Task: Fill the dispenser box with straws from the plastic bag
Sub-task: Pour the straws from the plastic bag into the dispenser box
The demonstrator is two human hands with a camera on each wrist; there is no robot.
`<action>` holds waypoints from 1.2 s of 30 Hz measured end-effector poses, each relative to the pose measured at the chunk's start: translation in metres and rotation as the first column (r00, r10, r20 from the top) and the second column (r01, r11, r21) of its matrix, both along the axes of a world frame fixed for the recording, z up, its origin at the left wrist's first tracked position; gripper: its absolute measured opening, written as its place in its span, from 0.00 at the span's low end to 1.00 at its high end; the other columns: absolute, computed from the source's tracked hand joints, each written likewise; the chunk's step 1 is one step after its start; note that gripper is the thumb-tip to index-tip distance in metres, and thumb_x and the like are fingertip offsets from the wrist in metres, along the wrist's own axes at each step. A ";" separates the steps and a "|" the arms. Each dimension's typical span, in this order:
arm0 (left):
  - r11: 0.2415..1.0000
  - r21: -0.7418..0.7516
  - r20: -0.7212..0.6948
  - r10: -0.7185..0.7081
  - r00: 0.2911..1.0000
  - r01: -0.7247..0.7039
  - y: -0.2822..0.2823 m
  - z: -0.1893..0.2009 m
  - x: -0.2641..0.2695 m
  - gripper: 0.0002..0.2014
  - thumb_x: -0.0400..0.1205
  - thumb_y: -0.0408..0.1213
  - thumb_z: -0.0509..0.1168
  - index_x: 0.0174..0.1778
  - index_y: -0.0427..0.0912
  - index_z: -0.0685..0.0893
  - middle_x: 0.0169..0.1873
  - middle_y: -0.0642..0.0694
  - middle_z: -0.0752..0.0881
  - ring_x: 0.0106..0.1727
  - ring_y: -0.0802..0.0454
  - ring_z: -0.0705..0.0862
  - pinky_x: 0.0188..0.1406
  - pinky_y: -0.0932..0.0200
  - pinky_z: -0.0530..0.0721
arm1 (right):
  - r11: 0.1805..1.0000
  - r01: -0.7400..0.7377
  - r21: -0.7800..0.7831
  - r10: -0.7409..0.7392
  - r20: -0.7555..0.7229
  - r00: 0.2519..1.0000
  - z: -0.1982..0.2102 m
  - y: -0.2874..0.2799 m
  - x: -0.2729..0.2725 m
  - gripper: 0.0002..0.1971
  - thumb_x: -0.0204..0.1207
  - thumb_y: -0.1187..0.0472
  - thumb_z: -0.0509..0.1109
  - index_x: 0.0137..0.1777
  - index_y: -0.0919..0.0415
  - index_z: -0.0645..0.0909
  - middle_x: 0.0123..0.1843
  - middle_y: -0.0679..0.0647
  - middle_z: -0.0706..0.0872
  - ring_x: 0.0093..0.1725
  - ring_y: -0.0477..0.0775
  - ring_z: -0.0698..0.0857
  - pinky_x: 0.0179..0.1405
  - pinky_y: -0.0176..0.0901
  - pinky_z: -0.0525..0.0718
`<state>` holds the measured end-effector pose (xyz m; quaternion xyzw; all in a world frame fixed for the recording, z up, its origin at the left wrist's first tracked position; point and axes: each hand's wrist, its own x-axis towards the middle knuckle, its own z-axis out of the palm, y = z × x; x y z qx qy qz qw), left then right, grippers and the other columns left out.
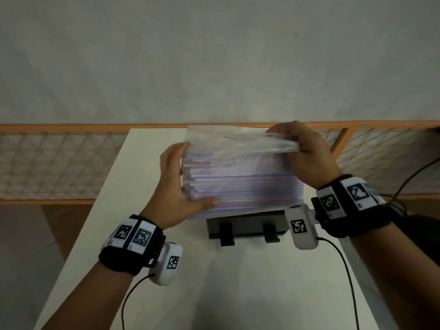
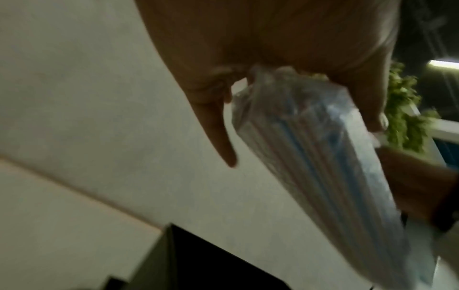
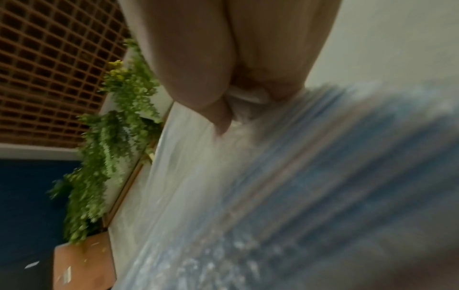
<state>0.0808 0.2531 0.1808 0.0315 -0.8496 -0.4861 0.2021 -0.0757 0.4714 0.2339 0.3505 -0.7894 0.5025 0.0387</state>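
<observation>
Both hands are clamped on the plastic bag point(image 1: 238, 167): its left end is gripped by the left hand point(image 1: 176, 184), its gathered right end pinched by the right hand point(image 1: 302, 151), so the straws point(image 1: 250, 186) are kept level above the dispenser box point(image 1: 247, 226) on the table point(image 1: 238, 282).

Indoor room: white table point(image 1: 166, 270), orange lattice partition point(image 1: 59, 163), greenery point(image 3: 111, 137).

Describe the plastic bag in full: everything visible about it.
The plastic bag is clear, thin and crinkled, packed with straws striped blue, red and white, lying lengthwise. It is held in the air above the black dispenser box. The left hand grips its left end; the right hand pinches its bunched upper right corner.
</observation>
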 end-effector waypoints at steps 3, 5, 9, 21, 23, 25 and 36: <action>0.976 0.216 0.174 0.004 0.985 -0.042 0.019 -0.005 -0.015 0.48 0.60 0.54 0.80 0.75 0.54 0.63 0.67 0.64 0.75 0.65 0.70 0.77 0.54 0.75 0.81 | 0.983 0.054 0.177 -0.047 -0.041 0.998 -0.019 0.011 -0.023 0.19 0.67 0.72 0.64 0.57 0.58 0.82 0.52 0.59 0.82 0.52 0.58 0.83 0.50 0.39 0.76; 0.955 0.267 0.270 0.055 0.961 -0.130 0.023 -0.008 -0.023 0.39 0.63 0.47 0.80 0.69 0.50 0.71 0.60 0.58 0.82 0.55 0.62 0.85 0.47 0.67 0.85 | 0.911 0.095 0.400 -0.029 -0.169 0.985 -0.033 0.024 -0.030 0.19 0.73 0.63 0.71 0.64 0.60 0.79 0.59 0.64 0.78 0.58 0.65 0.79 0.57 0.43 0.73; 0.920 0.264 0.557 0.100 0.825 -0.289 0.011 -0.013 -0.032 0.25 0.57 0.62 0.78 0.43 0.49 0.87 0.34 0.43 0.82 0.36 0.45 0.80 0.35 0.56 0.75 | 0.828 -0.114 0.549 0.198 -0.096 0.976 -0.043 0.042 -0.009 0.33 0.68 0.41 0.71 0.72 0.52 0.71 0.71 0.56 0.73 0.69 0.58 0.73 0.71 0.56 0.73; 0.853 0.390 0.760 -0.086 0.644 -0.347 -0.009 0.012 -0.045 0.35 0.81 0.65 0.50 0.51 0.33 0.83 0.36 0.40 0.87 0.22 0.53 0.82 0.14 0.67 0.77 | 0.748 -0.275 0.604 0.258 0.117 0.959 -0.046 0.031 -0.022 0.31 0.69 0.59 0.73 0.73 0.55 0.67 0.64 0.55 0.79 0.61 0.57 0.79 0.56 0.42 0.74; 0.870 0.348 0.756 -0.038 0.654 -0.351 -0.010 0.011 -0.048 0.29 0.81 0.63 0.52 0.44 0.39 0.82 0.34 0.43 0.83 0.25 0.53 0.78 0.21 0.66 0.74 | 0.733 -0.310 0.605 0.260 0.171 0.950 -0.032 0.030 -0.034 0.30 0.70 0.60 0.73 0.71 0.54 0.68 0.60 0.53 0.80 0.58 0.55 0.80 0.53 0.42 0.73; 0.901 0.274 0.741 0.025 0.671 -0.337 -0.008 0.005 -0.052 0.27 0.82 0.62 0.53 0.46 0.41 0.84 0.42 0.46 0.84 0.39 0.51 0.81 0.37 0.60 0.80 | 0.703 -0.342 0.624 0.256 0.227 0.940 -0.027 0.028 -0.041 0.29 0.71 0.59 0.73 0.72 0.53 0.68 0.61 0.54 0.81 0.58 0.57 0.80 0.56 0.47 0.75; 0.868 0.364 0.661 0.016 0.750 -0.339 0.011 -0.021 -0.068 0.21 0.85 0.56 0.50 0.53 0.46 0.83 0.51 0.41 0.88 0.51 0.46 0.87 0.42 0.52 0.90 | 0.653 -0.323 0.685 0.147 0.304 0.941 -0.046 0.021 -0.043 0.31 0.73 0.53 0.70 0.75 0.48 0.63 0.66 0.54 0.80 0.61 0.59 0.81 0.61 0.50 0.77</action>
